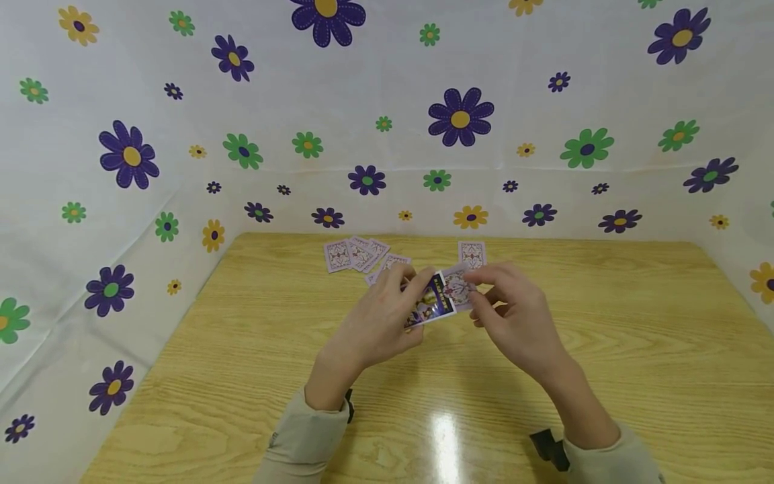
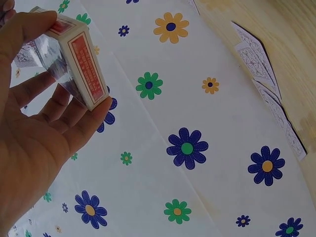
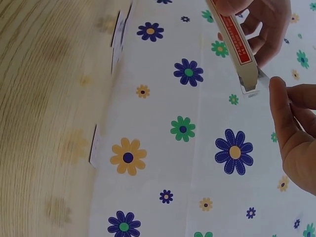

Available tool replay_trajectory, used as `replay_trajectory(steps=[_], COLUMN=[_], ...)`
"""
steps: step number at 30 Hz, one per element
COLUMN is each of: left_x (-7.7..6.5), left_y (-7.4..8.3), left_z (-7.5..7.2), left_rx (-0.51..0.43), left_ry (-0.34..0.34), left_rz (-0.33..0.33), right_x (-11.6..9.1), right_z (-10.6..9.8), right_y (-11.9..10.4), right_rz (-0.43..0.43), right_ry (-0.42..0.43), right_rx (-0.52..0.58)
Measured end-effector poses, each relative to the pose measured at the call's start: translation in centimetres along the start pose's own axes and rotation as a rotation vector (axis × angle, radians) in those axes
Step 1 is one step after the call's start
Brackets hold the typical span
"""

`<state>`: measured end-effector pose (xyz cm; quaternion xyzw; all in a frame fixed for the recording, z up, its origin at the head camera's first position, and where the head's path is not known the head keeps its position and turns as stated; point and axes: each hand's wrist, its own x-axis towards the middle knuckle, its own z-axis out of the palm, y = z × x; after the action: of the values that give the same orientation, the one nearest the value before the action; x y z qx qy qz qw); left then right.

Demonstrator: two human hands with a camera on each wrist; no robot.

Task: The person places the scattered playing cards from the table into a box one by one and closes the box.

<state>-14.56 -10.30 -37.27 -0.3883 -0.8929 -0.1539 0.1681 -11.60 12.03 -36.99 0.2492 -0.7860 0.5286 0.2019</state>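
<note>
My left hand grips a small playing-card box with a dark picture front, thumb on top and fingers beneath. In the left wrist view the white-edged side of the box shows a red printed panel. A playing card with a patterned back sticks out of the box's right end. My right hand pinches that card's outer edge between thumb and fingertips. The right wrist view shows the open flap end of the box close to the right fingertips. The box is held above the table.
Several patterned playing cards lie overlapping at the table's back left, partly behind the left hand. A single card lies farther right, beyond the right hand. A flower-printed cloth stands behind the wooden table and along its left side.
</note>
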Motion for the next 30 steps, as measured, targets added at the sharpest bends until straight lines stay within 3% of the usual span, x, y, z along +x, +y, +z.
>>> replay_trajectory(steps=[13,25,30], left_x=[0.2,0.4,0.3], left_y=[0.5,0.5,0.5], left_z=[0.1,0.0,0.0], left_rx=[-0.012,-0.008,-0.009], left_ry=[-0.033,0.01,0.019], left_rz=[0.0,0.035,0.034], right_x=[-0.1,-0.1,-0.2], right_z=[0.7,1.1,1.4], right_y=[0.6,0.7,0.9], right_rz=[-0.058,-0.09,-0.141], right_ry=[-0.012,-0.019,-0.016], right_rx=[-0.171,-0.239,-0.313])
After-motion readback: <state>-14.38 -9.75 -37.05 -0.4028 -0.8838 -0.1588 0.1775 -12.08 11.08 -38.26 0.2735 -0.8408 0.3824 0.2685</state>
